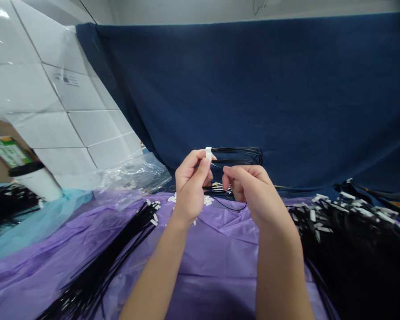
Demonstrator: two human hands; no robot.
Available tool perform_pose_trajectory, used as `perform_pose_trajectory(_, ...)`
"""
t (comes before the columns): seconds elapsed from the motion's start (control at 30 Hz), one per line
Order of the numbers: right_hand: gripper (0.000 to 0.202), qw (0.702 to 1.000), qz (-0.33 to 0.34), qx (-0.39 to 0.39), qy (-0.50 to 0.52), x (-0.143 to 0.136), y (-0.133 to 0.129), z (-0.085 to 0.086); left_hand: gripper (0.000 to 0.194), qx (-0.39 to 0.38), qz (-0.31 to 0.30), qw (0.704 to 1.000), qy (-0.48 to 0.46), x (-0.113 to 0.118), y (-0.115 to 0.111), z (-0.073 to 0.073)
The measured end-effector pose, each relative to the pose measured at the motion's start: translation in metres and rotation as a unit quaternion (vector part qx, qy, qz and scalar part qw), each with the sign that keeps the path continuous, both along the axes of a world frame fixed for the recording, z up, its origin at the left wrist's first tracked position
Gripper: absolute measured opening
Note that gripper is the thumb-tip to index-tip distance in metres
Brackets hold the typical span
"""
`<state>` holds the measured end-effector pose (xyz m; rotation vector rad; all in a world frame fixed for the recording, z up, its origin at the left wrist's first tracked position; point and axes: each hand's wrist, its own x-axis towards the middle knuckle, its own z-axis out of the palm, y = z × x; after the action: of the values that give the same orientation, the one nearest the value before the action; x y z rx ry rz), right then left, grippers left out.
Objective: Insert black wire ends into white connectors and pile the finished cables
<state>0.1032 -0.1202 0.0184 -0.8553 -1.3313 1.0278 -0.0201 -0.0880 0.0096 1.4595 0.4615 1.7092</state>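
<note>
My left hand (pixel 194 180) pinches a small white tag (pixel 208 154) between thumb and fingers. From the tag a coil of black cord (pixel 236 150) stretches to the right in long loops. My right hand (pixel 246 182) is closed, thumb against forefinger, just below the coil. A fine, pale strand (pixel 216 165) runs from the tag toward its fingertips; the exact grip is too small to see. Beneath both hands, white tags (pixel 207 201) and more black cord (pixel 226 205) lie on the purple sheet (pixel 220 262).
On the left lies a bundle of black cords (pixel 120 249) with white ends. A larger heap of tagged black cords (pixel 353 249) covers the right side. Clear plastic (pixel 133 175), a white cup (pixel 40 182) and stacked white boxes (pixel 83 91) stand left. Blue cloth (pixel 253 89) hangs behind.
</note>
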Motion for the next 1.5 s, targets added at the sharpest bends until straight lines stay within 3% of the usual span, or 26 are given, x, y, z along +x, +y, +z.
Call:
perform_pose_trajectory(0.23, 0.036, 0.993, 0.055, -0.048, 0.087, 0.000, -0.002, 0.005, 0.018, 0.012, 0.005, 1.000, -0.016, 0.002, -0.002, -0.001)
perform_pose_trajectory(0.93, 0.036, 0.986, 0.106, -0.060, 0.118, 0.000, -0.004, 0.004, 0.015, 0.061, -0.032, 0.998, -0.010, 0.001, 0.005, -0.004)
perform_pose_trajectory(1.2, 0.031, 0.977, 0.113, -0.059, 0.170, -0.005, -0.006, 0.006, 0.015, 0.058, -0.035, 0.997, -0.020, 0.002, 0.005, -0.004)
perform_pose_trajectory(1.5, 0.030, 0.977, 0.136, -0.034, 0.160, -0.010, -0.009, 0.008, 0.015, 0.030, -0.032, 0.998, -0.038, 0.001, 0.005, -0.001)
